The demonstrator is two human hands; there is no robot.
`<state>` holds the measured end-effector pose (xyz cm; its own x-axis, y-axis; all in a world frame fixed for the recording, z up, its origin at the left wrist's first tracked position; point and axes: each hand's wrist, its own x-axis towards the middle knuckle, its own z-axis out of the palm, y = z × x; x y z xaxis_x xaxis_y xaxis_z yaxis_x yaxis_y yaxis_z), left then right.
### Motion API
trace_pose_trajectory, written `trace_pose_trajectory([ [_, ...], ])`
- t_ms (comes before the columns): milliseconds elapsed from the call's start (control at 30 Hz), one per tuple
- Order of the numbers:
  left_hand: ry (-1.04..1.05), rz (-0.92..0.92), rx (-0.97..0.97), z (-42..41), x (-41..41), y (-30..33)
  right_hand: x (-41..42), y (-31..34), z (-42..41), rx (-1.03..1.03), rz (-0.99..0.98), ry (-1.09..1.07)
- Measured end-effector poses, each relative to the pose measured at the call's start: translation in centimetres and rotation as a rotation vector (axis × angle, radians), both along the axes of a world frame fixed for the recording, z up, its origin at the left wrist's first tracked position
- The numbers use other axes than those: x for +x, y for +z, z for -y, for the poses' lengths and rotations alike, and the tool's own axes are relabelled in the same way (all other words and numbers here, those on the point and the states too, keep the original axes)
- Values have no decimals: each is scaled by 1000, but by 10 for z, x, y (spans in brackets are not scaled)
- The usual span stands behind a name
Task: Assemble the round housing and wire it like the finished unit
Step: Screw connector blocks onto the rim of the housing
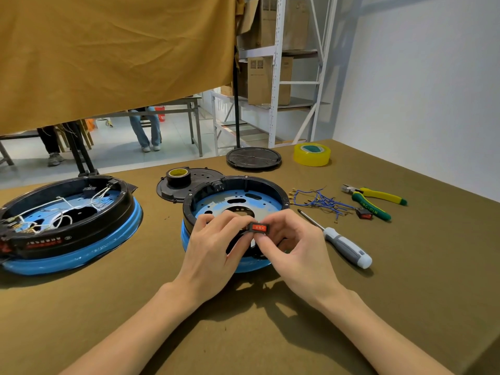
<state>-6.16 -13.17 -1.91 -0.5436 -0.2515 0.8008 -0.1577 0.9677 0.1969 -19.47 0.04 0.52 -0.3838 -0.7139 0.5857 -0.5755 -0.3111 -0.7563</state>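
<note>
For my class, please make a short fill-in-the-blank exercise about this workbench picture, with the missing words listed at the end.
1. Both hands hold a small switch whose face is coloured ____.
2. The loose wires beside the pliers are coloured ____.
3. The finished unit lies to the ____ of the open housing.
4. The screwdriver lies by the ____ hand.

Missing words: red; blue; left; right

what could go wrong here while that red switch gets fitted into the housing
1. Both hands, left hand and right hand, pinch the small red switch over the open housing; a slip could drop it through the centre hole.
2. The blue wires lie tangled; pulling one may drag the spare switch along.
3. The screwdriver lies close to the right wrist and could get knocked.
</note>
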Motion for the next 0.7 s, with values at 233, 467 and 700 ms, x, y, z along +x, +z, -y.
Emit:
trace_pose_trajectory([
  [233, 15, 4, 2, -1, 0, 0, 2, 4, -1, -12, -20, 15],
  [467, 37, 51, 1, -3, 0, 1, -9, 1, -3, 57, -125, -12],
  [700, 24, 170, 55, -10, 3, 19, -15, -2, -5, 80, -212, -72],
])
